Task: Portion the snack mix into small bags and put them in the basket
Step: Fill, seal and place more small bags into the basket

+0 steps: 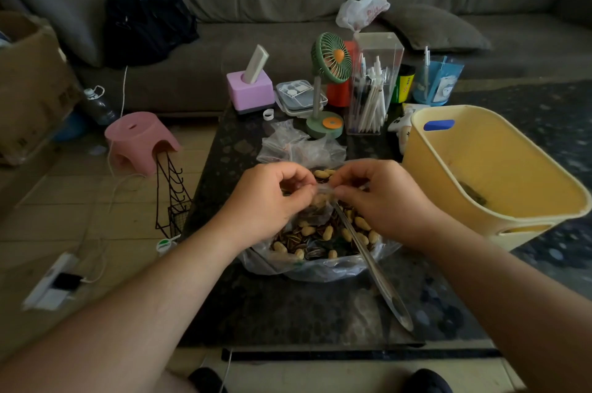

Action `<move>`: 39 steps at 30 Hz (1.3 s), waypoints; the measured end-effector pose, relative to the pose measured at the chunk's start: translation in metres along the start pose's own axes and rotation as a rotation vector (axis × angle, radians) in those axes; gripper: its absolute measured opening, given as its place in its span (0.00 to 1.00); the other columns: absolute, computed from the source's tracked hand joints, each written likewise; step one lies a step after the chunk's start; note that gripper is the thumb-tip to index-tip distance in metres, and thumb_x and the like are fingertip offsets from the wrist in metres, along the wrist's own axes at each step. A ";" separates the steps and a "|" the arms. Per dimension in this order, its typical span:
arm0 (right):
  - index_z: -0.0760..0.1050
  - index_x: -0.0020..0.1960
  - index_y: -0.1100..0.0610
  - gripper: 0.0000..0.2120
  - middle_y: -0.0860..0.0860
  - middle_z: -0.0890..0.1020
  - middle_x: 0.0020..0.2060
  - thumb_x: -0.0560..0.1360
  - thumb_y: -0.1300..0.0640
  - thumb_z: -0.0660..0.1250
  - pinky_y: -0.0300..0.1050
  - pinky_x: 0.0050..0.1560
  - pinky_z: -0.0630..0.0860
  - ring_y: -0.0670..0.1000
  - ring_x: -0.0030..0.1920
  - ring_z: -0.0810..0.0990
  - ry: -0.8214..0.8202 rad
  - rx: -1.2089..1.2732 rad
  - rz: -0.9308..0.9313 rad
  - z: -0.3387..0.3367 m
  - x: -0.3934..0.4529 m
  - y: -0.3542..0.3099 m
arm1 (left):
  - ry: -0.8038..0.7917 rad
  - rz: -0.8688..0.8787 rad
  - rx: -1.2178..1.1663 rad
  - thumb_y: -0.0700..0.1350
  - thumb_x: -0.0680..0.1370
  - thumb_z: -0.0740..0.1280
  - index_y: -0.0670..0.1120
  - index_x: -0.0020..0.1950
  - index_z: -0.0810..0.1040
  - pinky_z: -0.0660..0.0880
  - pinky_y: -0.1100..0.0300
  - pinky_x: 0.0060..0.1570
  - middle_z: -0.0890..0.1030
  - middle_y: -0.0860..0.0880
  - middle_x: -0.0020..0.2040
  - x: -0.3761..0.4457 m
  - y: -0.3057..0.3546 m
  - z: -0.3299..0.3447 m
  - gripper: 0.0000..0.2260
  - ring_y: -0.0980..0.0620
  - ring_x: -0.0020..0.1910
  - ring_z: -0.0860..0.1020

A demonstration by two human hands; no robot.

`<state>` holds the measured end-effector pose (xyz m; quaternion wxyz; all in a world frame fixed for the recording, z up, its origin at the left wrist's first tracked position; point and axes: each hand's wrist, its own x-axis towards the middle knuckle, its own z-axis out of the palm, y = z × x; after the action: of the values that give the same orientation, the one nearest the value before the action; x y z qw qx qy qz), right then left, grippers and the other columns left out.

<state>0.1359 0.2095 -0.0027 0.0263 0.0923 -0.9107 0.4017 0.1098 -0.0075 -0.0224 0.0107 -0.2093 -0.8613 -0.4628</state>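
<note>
A small clear bag [315, 211] holding some snack mix hangs over a big open plastic bag of peanuts and striped sunflower seeds [315, 242]. My left hand [269, 200] and my right hand [381, 197] each pinch the small bag's top edge between thumb and fingers, close together. A long metal spoon [374, 264] lies with its bowl in the mix and its handle toward me. The yellow basket [499, 149] stands at the right on the dark table, with a filled bag on its bottom. A pile of empty clear bags [298, 147] lies behind the mix.
A green desk fan [326, 85], a clear box of pens [371, 88], a purple holder [250, 91] and cups crowd the table's far end. A pink stool [139, 139] and a wire rack [171, 197] stand on the floor at the left. A sofa runs behind.
</note>
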 end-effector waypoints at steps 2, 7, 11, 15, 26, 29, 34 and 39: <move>0.85 0.49 0.45 0.07 0.41 0.84 0.40 0.79 0.58 0.73 0.29 0.40 0.74 0.36 0.42 0.81 0.003 0.042 0.043 -0.001 0.000 0.000 | 0.005 -0.035 -0.034 0.46 0.80 0.74 0.56 0.49 0.86 0.79 0.62 0.50 0.85 0.59 0.44 0.001 -0.001 0.000 0.04 0.59 0.46 0.83; 0.84 0.50 0.51 0.08 0.55 0.86 0.44 0.79 0.63 0.72 0.47 0.51 0.84 0.51 0.44 0.85 0.022 0.387 0.168 -0.005 0.002 -0.003 | 0.053 -0.146 -0.271 0.42 0.80 0.75 0.50 0.51 0.87 0.82 0.59 0.52 0.88 0.50 0.43 0.004 0.002 0.000 0.03 0.53 0.46 0.86; 0.80 0.60 0.54 0.12 0.60 0.86 0.48 0.80 0.66 0.69 0.52 0.57 0.84 0.55 0.49 0.87 0.028 0.594 0.228 -0.007 0.002 -0.003 | 0.058 -0.257 -0.384 0.43 0.80 0.74 0.53 0.48 0.88 0.83 0.50 0.59 0.88 0.50 0.46 0.005 0.001 0.002 0.05 0.52 0.50 0.85; 0.80 0.60 0.54 0.12 0.61 0.85 0.48 0.80 0.66 0.70 0.53 0.57 0.84 0.53 0.49 0.87 0.060 0.668 0.237 -0.005 0.002 -0.001 | 0.032 -0.335 -0.565 0.43 0.81 0.72 0.50 0.48 0.88 0.80 0.41 0.65 0.88 0.47 0.47 0.005 0.006 0.005 0.06 0.47 0.53 0.85; 0.83 0.51 0.60 0.07 0.59 0.86 0.47 0.82 0.59 0.68 0.59 0.57 0.82 0.54 0.47 0.84 0.036 0.619 0.203 -0.003 0.000 0.000 | 0.011 -0.351 -0.753 0.45 0.74 0.73 0.45 0.51 0.84 0.79 0.44 0.63 0.86 0.46 0.48 0.004 0.014 -0.005 0.08 0.48 0.51 0.84; 0.82 0.50 0.60 0.08 0.61 0.85 0.48 0.83 0.58 0.66 0.59 0.57 0.83 0.60 0.52 0.85 0.053 0.563 0.146 -0.003 -0.001 -0.002 | 0.032 -0.337 -0.697 0.40 0.81 0.70 0.46 0.51 0.84 0.78 0.41 0.67 0.86 0.47 0.48 0.004 0.013 -0.003 0.03 0.48 0.54 0.84; 0.81 0.48 0.60 0.09 0.61 0.85 0.45 0.83 0.57 0.66 0.63 0.57 0.83 0.62 0.49 0.85 0.078 0.570 0.104 -0.003 0.001 -0.001 | 0.066 -0.266 -0.610 0.40 0.84 0.67 0.48 0.52 0.85 0.79 0.39 0.66 0.87 0.47 0.49 0.003 0.017 0.000 0.07 0.47 0.54 0.84; 0.82 0.55 0.55 0.05 0.54 0.87 0.47 0.81 0.55 0.69 0.45 0.49 0.83 0.50 0.48 0.86 0.035 0.633 0.095 0.001 0.001 -0.002 | 0.073 -0.246 -0.614 0.40 0.84 0.67 0.48 0.52 0.85 0.80 0.41 0.65 0.87 0.46 0.50 0.002 0.019 0.001 0.08 0.47 0.54 0.84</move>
<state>0.1358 0.2072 -0.0022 -0.0066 0.0464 -0.7432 0.6675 0.1149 0.0026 -0.0076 -0.0780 -0.0808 -0.6996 -0.7056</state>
